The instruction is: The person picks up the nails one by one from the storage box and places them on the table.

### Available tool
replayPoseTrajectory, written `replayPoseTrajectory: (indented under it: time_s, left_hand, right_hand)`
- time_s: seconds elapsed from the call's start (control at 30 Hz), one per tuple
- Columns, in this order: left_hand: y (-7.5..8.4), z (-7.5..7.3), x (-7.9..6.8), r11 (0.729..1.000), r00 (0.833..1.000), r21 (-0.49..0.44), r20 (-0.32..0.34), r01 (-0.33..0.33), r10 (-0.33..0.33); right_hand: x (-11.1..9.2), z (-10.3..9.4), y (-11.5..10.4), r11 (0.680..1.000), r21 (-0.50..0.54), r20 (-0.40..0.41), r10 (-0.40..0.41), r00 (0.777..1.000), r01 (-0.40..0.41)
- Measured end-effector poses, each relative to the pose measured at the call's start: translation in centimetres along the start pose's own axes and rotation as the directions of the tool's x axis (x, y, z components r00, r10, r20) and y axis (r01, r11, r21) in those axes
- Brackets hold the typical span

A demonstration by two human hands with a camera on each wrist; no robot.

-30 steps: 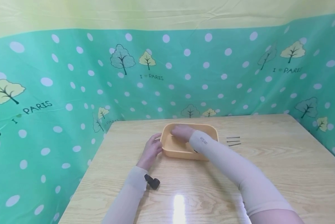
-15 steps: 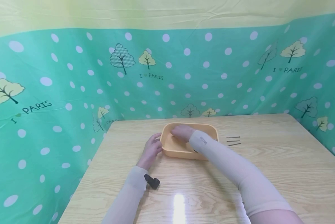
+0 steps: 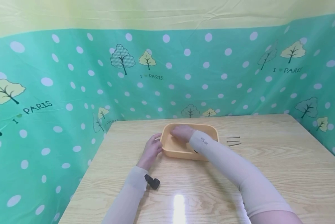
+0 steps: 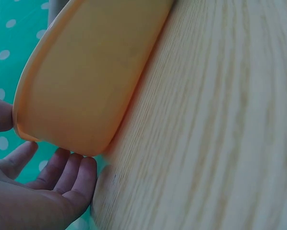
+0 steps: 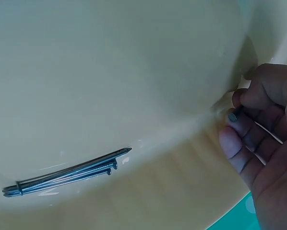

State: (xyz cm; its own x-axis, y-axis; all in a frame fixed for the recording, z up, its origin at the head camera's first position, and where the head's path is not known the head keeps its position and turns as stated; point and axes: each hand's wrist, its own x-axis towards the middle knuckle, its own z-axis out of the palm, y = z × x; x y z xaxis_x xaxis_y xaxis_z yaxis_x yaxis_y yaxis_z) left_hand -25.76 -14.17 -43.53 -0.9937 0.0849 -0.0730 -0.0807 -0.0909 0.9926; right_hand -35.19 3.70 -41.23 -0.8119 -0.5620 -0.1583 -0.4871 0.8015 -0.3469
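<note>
An orange rectangular box [image 3: 188, 155] with rounded corners stands on the table. My left hand [image 3: 151, 151] rests at its left end; in the left wrist view, its fingertips [image 4: 88, 167] touch the outside of the wall. My right hand [image 3: 181, 132] reaches inside the box near the left end. In the right wrist view, its thumb and fingers pinch a nail [image 5: 233, 116], whose head shows while most of the shaft is hidden. Several more nails [image 5: 66, 173] lie bunched together on the box floor.
Three nails [image 3: 233, 141] lie side by side on the wooden table [image 3: 268, 161], right of the box. A green dotted cloth [image 3: 184, 77] hangs behind and along both sides of the table. Both forearms wear pale sleeves [image 3: 226, 161].
My right hand has shifted very slightly left inside the box. The left hand, the box and the three nails on the table stay in place.
</note>
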Motion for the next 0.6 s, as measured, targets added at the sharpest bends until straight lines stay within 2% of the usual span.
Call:
replayPoseTrajectory:
  time_s: [0.07, 0.17, 0.23, 0.33, 0.37, 0.4, 0.47, 0.5, 0.57, 0.6]
  left_hand:
    - [0.0, 0.0, 0.0, 1.0, 1.0, 0.009, -0.005, 0.003, -0.003]
    - [0.0, 0.0, -0.1, 1.0, 1.0, 0.016, -0.007, 0.007, -0.007]
    - [-0.1, 0.0, -0.1, 1.0, 1.0, 0.022, -0.007, 0.006, -0.006]
    - [-0.1, 0.0, 0.0, 1.0, 1.0, 0.024, -0.01, 0.007, -0.007]
    - [-0.1, 0.0, 0.0, 1.0, 1.0, 0.022, -0.01, 0.006, -0.006]
    - [-0.1, 0.0, 0.0, 1.0, 1.0, 0.018, -0.01, 0.004, -0.004]
    - [-0.1, 0.1, 0.0, 1.0, 1.0, 0.015, -0.011, 0.004, -0.004]
    - [-0.1, 0.1, -0.1, 1.0, 1.0, 0.015, -0.012, 0.004, -0.004]
    - [0.0, 0.1, -0.1, 1.0, 1.0, 0.013, -0.013, 0.001, -0.001]
    - [0.0, 0.1, -0.1, 1.0, 1.0, 0.013, -0.015, 0.002, -0.002]
  right_hand:
    - [0.0, 0.1, 0.1, 0.997, 0.067, 0.0, 0.036, 0.999, -0.036]
    - [0.1, 0.1, 0.1, 0.998, 0.064, 0.0, 0.028, 1.0, -0.028]
    - [0.0, 0.0, 0.1, 0.999, -0.025, 0.0, -0.022, 1.0, 0.022]
    - [-0.2, -0.2, 0.0, 0.98, -0.166, 0.001, -0.108, 0.994, 0.106]
    - [-0.3, -0.3, -0.1, 0.976, -0.184, 0.006, -0.116, 0.993, 0.115]
    - [-0.4, -0.4, -0.1, 0.979, -0.17, 0.014, -0.11, 0.994, 0.111]
    - [-0.7, -0.7, -0.2, 0.999, -0.02, 0.03, -0.031, 0.999, 0.032]
    - [-0.8, -0.8, -0.2, 0.999, 0.049, 0.038, 0.009, 0.999, -0.011]
    - [-1.0, -1.0, -0.3, 0.975, 0.194, 0.049, 0.101, 0.994, -0.109]
    - [-1.1, -1.1, -0.2, 0.972, 0.201, 0.049, 0.111, 0.993, -0.118]
